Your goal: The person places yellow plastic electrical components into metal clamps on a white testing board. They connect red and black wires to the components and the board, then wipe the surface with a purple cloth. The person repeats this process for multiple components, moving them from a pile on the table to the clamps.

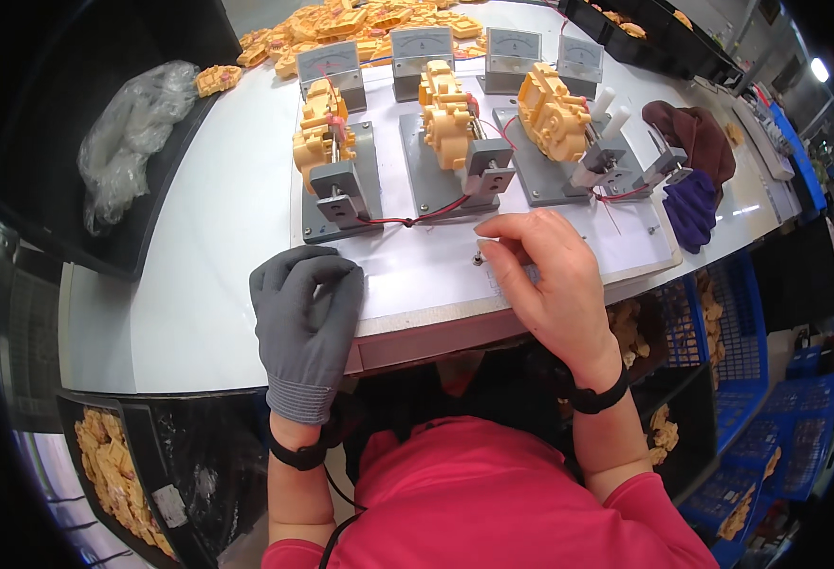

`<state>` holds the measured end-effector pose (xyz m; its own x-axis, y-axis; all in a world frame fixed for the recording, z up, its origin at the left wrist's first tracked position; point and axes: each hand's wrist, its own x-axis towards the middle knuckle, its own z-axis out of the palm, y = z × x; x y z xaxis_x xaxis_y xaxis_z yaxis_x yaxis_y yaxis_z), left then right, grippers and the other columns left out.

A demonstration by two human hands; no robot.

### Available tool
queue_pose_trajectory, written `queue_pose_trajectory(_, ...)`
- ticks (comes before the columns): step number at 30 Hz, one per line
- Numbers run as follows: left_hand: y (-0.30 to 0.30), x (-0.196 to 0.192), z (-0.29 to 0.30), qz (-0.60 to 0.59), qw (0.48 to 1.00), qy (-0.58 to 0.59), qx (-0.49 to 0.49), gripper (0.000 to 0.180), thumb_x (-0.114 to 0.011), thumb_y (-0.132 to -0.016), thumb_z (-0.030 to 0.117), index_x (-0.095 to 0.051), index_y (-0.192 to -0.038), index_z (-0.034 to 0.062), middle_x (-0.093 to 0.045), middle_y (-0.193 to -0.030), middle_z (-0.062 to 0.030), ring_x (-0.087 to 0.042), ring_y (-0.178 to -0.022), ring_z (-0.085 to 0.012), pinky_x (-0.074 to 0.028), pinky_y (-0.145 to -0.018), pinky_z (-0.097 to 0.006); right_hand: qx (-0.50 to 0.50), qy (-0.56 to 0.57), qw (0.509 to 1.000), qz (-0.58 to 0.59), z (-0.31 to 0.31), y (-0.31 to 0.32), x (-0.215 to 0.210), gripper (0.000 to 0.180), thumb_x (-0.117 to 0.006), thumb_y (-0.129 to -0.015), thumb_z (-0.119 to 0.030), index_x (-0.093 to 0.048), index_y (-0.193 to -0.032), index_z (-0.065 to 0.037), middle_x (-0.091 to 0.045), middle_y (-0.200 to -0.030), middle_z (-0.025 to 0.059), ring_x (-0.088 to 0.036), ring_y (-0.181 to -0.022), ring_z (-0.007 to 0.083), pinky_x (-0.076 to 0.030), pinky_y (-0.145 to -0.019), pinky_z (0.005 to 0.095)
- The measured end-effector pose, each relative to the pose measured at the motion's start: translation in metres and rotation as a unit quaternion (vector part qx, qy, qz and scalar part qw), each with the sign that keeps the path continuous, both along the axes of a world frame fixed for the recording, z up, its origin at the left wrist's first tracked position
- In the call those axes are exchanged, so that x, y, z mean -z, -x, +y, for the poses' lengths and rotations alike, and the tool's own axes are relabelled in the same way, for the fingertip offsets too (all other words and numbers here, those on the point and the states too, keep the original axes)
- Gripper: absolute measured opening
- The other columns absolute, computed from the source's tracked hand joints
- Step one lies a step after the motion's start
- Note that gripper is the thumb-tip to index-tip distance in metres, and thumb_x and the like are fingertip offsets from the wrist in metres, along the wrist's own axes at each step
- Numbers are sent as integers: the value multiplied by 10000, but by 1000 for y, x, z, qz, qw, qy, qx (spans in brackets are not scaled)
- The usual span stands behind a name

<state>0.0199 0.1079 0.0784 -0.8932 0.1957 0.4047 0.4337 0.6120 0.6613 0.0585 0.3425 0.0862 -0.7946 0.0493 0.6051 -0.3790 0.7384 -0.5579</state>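
My left hand (pixel 305 308), in a grey knit glove, is by the front edge of the white board (pixel 407 284). Its fingers curl in toward the thumb, and whatever they may hold is hidden. Bare and slightly bent, my right hand (pixel 550 275) hovers over the board, thumb and forefinger a little apart with nothing seen between them. Beside that thumb is a small metal toggle switch (pixel 479 258). Beyond my hands, three grey fixtures (pixel 368 185) carry yellow plastic gear housings (pixel 325 128), (pixel 447 119), (pixel 555 114). Red and black wires (pixel 409 222) run between the fixtures.
Several analog meters (pixel 423 62) stand behind the fixtures, before a heap of yellow housings (pixel 341 24). A black bin with clear plastic (pixel 137 133) is at left. Brown (pixel 697 137) and purple cloths (pixel 690 209) lie at right, blue baskets (pixel 787 427) below.
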Motion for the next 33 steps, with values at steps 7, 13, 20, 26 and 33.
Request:
queue_pose_trajectory(7, 3, -1, 2, 15, 1000, 14, 6, 130, -692, -869, 46, -667, -993, 21, -586, -1126, -103, -544, -1094, -227, -485, -924, -324, 1, -2, 1000, 10, 1, 0, 3, 89, -696, -859, -67, -653, -934, -46, -616, -785, 88, -594, -742, 288, -467, -689, 391)
queue_pose_trajectory(13, 1, 2, 3, 15, 999, -40, -19, 142, -742, -804, 55, -707, -941, 60, -649, -1043, -91, -542, -1087, -280, -469, -922, -378, -3, -23, 1000, 7, 1, 0, -3, 85, -689, -853, -62, -651, -928, -48, -618, -789, 97, -596, -753, 300, -463, -686, 401)
queue_pose_trajectory(20, 0, 1, 3, 30, 999, -33, -14, 137, -731, -814, 53, -700, -947, 57, -645, -1064, -101, -544, -1085, -281, -469, -921, -377, 1, -19, 1000, 8, 1, 1, 0, 84, -686, -853, -62, -653, -929, -51, -624, -801, 92, -596, -756, 297, -465, -683, 397)
queue_pose_trajectory(26, -1, 2, 3, 10, 999, -33, -12, 142, -733, -821, 58, -697, -958, 43, -635, -1074, -106, -545, -1099, -273, -474, -926, -369, 1, -17, 1000, 19, 2, 0, 3, 74, -685, -860, -71, -656, -928, -59, -625, -798, 85, -601, -762, 289, -471, -687, 397)
queue_pose_trajectory(33, -1, 1, 6, -14, 997, -68, -12, 142, -727, -828, 51, -692, -965, 38, -628, -1088, -105, -538, -1116, -268, -485, -932, -373, 2, -20, 1000, 12, 2, 0, 3, 68, -684, -863, -77, -654, -922, -62, -622, -792, 78, -598, -760, 285, -470, -684, 397)
